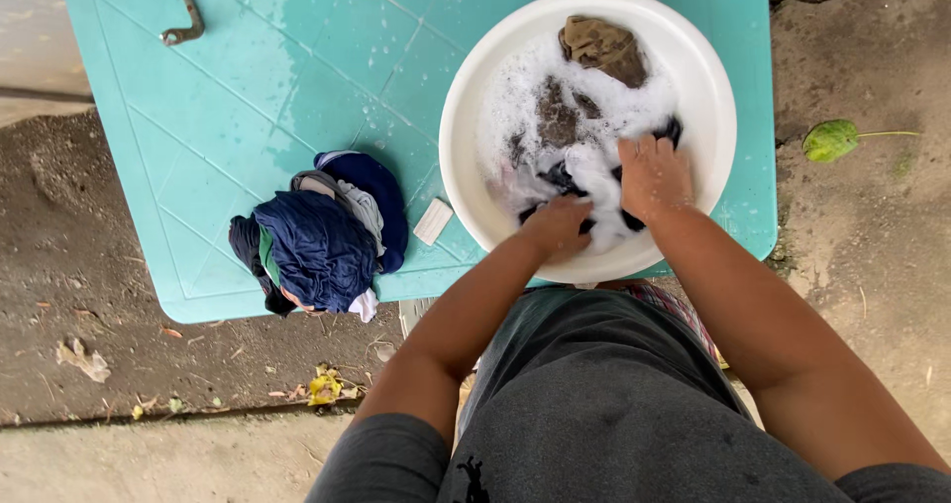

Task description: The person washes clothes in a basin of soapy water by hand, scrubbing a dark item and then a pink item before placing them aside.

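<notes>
I am working both hands in the white basin (466,181), which is sitting on the wet turquoise surface (248,87). My left hand (557,227) is closing its grip on a fold of the dark cloth (565,179) near the basin's near rim, and my right hand (652,174) is pressing down on the same cloth just beside it, fingers curled into it under the suds (540,77). I am judging the cloth to be soaked, so heavy for its size, limp, and slick with soap; bunching a thick handful should be holding better than pinching an edge. A brown cloth (604,47) is lying at the far side of the basin, partly out of the foam. On the surface to my left, a heap of blue clothes (322,235) is resting, with a small white bar of soap (433,221) between it and the basin.
</notes>
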